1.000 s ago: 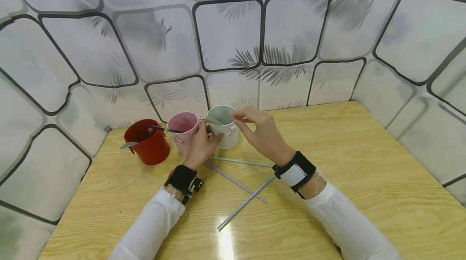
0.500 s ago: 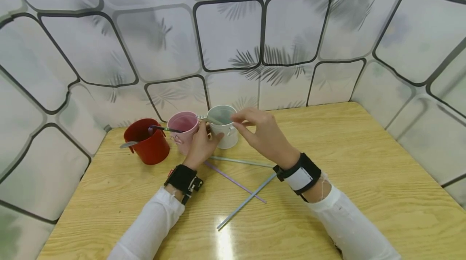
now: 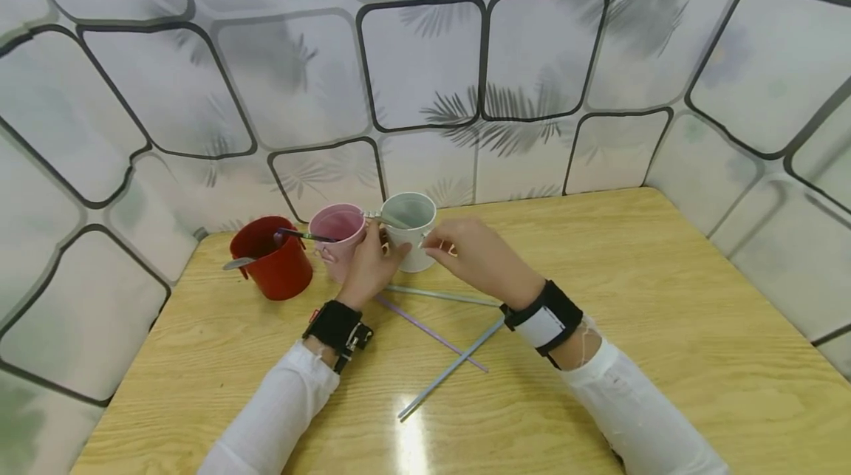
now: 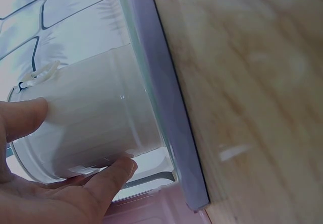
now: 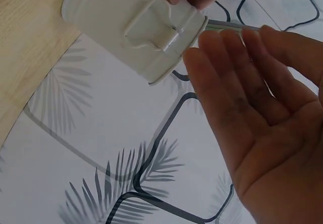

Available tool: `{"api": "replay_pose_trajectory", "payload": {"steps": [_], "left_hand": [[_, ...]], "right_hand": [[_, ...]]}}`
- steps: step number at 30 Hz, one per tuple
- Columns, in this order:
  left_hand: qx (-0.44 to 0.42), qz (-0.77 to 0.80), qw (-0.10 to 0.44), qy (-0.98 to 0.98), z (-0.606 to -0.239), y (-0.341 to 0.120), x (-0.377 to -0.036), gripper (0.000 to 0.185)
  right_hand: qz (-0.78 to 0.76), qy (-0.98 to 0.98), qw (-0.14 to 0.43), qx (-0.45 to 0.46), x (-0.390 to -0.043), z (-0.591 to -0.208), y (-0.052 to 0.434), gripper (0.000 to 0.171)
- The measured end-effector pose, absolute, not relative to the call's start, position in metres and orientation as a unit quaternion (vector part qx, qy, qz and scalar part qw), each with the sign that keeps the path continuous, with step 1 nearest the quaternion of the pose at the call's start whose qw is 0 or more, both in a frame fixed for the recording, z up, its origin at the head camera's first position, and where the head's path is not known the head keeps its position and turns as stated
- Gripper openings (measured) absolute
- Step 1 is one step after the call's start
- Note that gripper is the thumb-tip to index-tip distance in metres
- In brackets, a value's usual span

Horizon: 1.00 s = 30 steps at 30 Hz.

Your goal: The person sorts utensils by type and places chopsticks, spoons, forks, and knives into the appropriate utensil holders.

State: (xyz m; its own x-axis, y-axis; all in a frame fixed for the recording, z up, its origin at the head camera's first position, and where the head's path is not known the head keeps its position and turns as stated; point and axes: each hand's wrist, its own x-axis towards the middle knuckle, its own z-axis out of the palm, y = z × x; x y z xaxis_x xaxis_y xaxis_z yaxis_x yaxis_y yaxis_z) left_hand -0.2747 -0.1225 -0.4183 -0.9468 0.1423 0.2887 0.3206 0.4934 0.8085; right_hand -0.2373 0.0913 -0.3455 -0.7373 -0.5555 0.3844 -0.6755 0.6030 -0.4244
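Note:
My left hand (image 3: 369, 265) grips the small white bucket (image 3: 419, 259), its thumb and fingers on either side of the wall in the left wrist view. A pale utensil with a twisted handle (image 3: 374, 216) leans in that bucket and sticks out over the pink bucket (image 3: 340, 257). Just right of the white bucket is my right hand (image 3: 475, 257), with gently bent fingers (image 5: 229, 77) and nothing visible in them. In the right wrist view, its fingertips sit close to the bucket's rim; contact is unclear. The bucket's small wire handle (image 5: 133, 24) hangs on its side.
A red bucket (image 3: 282, 279) stands at the left, with a grey spoon (image 3: 238, 263) and a dark brush-like stick (image 3: 307, 236) across its rim. Purple (image 3: 425, 329), blue (image 3: 452, 369) and pale green straws (image 3: 445, 295) lie on the wooden table (image 3: 631, 298). Patterned fabric (image 3: 425, 61) rises behind.
My right hand has moved down a little, from the white bucket's rim to beside its upper wall. My left hand and the buckets keep their places.

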Motion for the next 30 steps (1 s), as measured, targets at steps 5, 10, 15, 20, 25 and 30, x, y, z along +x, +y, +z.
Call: {"api": "replay_pose_trajectory", "payload": {"steps": [5, 10, 15, 20, 25, 30], "left_hand": [[-0.136, -0.487, 0.096, -0.857, -0.419, -0.121, -0.275, 0.062], [-0.138, -0.487, 0.102, -0.856, -0.42, -0.122, -0.275, 0.061], [-0.136, -0.479, 0.102, -0.861, -0.418, -0.121, -0.274, 0.06], [-0.139, -0.476, 0.11, -0.861, -0.418, -0.121, -0.274, 0.059], [-0.141, -0.474, 0.112, -0.862, -0.419, -0.122, -0.275, 0.058], [-0.14, -0.472, 0.109, -0.863, -0.42, -0.122, -0.275, 0.057]], "right_hand": [[0.228, -0.916, 0.043, 0.326, -0.242, -0.354, 0.088, 0.012], [0.221, -0.923, 0.016, 0.314, -0.244, -0.365, 0.082, 0.013], [0.207, -0.928, 0.002, 0.309, -0.245, -0.376, 0.077, 0.015], [0.186, -0.933, -0.01, 0.308, -0.243, -0.384, 0.071, 0.017], [0.2, -0.935, -0.03, 0.293, -0.24, -0.389, 0.069, 0.018], [0.203, -0.938, -0.04, 0.278, -0.239, -0.393, 0.066, 0.017]]}}
